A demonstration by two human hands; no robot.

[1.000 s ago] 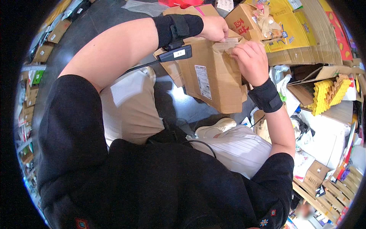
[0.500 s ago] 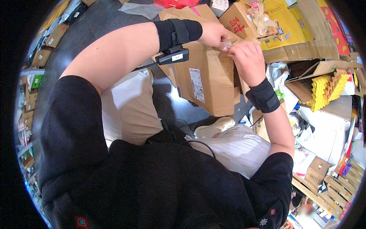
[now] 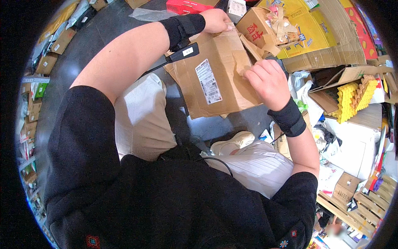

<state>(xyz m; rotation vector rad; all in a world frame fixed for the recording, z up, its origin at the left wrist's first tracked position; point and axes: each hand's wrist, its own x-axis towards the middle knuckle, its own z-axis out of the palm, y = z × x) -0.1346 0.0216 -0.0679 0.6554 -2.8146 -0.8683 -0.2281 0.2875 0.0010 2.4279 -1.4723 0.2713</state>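
Observation:
A brown cardboard box [image 3: 190, 85] with a white printed label [image 3: 209, 81] is tilted in front of me, above the floor and beyond my knees. My left hand [image 3: 216, 20] is closed on its far upper edge, and the fingertips are partly hidden. On the right side of the box, my right hand [image 3: 268, 82] is closed, thumb and fingers pinched together against the cardboard. What the pinch holds is too small to make out. A loose cardboard flap [image 3: 251, 47] sticks up between the two hands. Both wrists wear black bands.
An open carton [image 3: 253, 25] with crumpled tape stands beyond the box, beside a large yellow carton [image 3: 306, 29]. A red box [image 3: 186, 6] lies at the far side. Yellow corrugated padding [image 3: 354, 97], plastic bags and more cartons crowd the right.
My hands have moved apart: the left went farther away and slightly left, the right came nearer. The box has turned, so its labelled side faces me more.

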